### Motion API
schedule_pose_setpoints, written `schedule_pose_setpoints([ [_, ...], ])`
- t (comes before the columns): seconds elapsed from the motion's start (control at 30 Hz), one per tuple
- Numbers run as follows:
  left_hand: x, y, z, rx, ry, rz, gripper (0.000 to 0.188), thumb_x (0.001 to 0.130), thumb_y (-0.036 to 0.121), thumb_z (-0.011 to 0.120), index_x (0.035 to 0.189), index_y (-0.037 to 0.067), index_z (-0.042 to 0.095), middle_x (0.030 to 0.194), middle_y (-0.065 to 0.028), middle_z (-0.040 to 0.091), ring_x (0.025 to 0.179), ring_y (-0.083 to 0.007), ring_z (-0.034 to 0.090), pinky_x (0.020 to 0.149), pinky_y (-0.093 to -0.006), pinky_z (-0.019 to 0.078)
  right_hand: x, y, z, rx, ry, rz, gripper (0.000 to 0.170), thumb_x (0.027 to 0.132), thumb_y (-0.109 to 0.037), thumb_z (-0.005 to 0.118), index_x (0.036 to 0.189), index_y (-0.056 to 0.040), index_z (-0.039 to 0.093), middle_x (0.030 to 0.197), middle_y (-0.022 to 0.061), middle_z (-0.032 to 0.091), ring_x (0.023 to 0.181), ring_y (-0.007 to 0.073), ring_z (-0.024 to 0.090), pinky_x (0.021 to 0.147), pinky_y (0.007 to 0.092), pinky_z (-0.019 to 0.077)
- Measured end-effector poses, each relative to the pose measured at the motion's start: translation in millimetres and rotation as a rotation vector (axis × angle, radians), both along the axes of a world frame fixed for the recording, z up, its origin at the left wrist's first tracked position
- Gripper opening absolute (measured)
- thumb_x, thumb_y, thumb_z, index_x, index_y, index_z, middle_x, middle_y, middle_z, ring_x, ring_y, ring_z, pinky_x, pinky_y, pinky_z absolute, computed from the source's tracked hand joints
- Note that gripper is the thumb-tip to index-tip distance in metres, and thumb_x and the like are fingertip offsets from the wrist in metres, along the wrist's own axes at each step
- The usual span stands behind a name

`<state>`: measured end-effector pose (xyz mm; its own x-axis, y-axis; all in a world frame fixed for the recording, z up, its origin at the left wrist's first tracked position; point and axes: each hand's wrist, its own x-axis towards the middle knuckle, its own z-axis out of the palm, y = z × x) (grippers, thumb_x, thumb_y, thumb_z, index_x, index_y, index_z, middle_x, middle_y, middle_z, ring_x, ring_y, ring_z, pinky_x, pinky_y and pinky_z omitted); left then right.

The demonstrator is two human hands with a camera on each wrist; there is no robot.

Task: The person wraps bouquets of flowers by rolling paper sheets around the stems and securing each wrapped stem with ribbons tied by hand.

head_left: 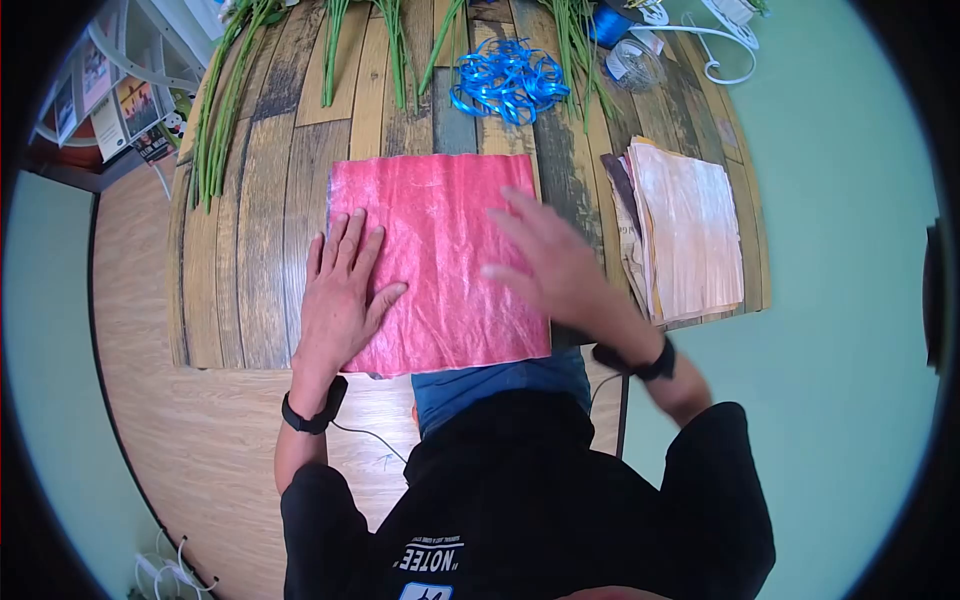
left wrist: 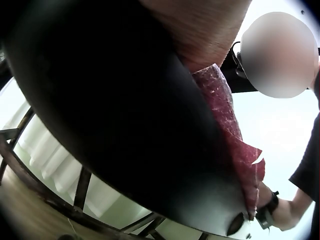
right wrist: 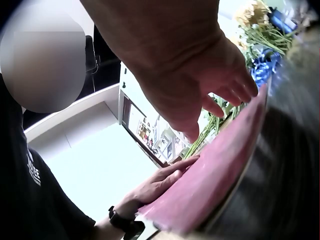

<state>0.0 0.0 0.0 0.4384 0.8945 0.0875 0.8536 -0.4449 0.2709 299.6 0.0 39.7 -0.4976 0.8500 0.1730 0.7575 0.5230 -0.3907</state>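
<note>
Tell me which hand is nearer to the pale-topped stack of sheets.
Right. The right hand is over the right edge of the red sheet, left of the sheet stack; the left hand rests on the red sheet's left side, farther away.

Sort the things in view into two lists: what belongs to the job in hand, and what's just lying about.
Job in hand, judging by the hands:
pink sheet, with the left hand resting flat on it and the right hand over its right side

Lying about, apparently, touched by neither hand:
stack of sheets
blue ribbon
green stems
blue spool
</note>
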Motion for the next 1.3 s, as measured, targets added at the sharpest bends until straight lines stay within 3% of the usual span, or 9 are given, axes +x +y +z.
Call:
schedule_pose_setpoints([
  [0.1, 1.1, -1.0, -2.5, 0.033, 0.001, 0.001, 0.071, 0.095, 0.051, 0.057, 0.149, 0.007, 0.045, 0.161, -0.0166, 0.032, 0.150, -0.0353, 0.026, 0.122, -0.0521, 0.0178, -9.0, -31.5, -27.7, -0.011, -0.026, -0.118, 0.070, 0.092, -0.046, 0.066, 0.144, -0.0024, 0.047, 0.154, 0.0241, 0.036, 0.144, 0.0402, 0.034, 0.118, 0.0495, 0.0289],
  [0.2, 3.7, -3.1, -5.9, 0.074, 0.038, -0.002, 0.071, 0.096, 0.052, 0.056, 0.150, 0.007, 0.043, 0.161, -0.0168, 0.032, 0.150, -0.0353, 0.026, 0.122, -0.0516, 0.0167, -2.9, -37.2, -35.9, 0.053, -0.027, -0.177, 0.071, 0.093, -0.048, 0.064, 0.144, -0.0024, 0.047, 0.155, 0.0241, 0.036, 0.145, 0.0395, 0.033, 0.118, 0.0522, 0.0266],
  [0.67, 4.8, -2.4, -8.2, 0.092, 0.035, -0.001, 0.066, 0.099, 0.050, 0.054, 0.151, 0.009, 0.044, 0.161, -0.0137, 0.033, 0.151, -0.0319, 0.026, 0.123, -0.0505, 0.0167, 7.2, -40.9, -49.9, 0.148, 0.018, -0.232, 0.071, 0.094, -0.053, 0.060, 0.143, -0.0023, 0.051, 0.156, 0.0221, 0.037, 0.147, 0.0369, 0.031, 0.120, 0.0521, 0.0237],
  [1.1, -16.4, 15.5, -16.1, 0.137, -0.126, 0.067, 0.057, 0.098, 0.039, 0.059, 0.144, 0.007, 0.052, 0.155, -0.0165, 0.042, 0.145, -0.0375, 0.035, 0.120, -0.0497, 0.0243, 8.6, -38.4, -49.5, 0.159, 0.032, -0.248, 0.067, 0.092, -0.049, 0.064, 0.140, -0.0031, 0.054, 0.154, 0.0235, 0.040, 0.145, 0.0383, 0.033, 0.120, 0.0518, 0.0241],
  [1.3, -18.7, 16.1, -18.5, 0.155, -0.107, 0.081, 0.057, 0.099, 0.042, 0.058, 0.143, 0.007, 0.053, 0.154, -0.0170, 0.043, 0.144, -0.0373, 0.037, 0.120, -0.0473, 0.0250, 7.7, -37.8, -51.7, 0.170, -0.008, -0.259, 0.068, 0.093, -0.051, 0.062, 0.141, -0.0041, 0.054, 0.154, 0.0226, 0.041, 0.145, 0.0380, 0.035, 0.119, 0.0512, 0.0252],
])
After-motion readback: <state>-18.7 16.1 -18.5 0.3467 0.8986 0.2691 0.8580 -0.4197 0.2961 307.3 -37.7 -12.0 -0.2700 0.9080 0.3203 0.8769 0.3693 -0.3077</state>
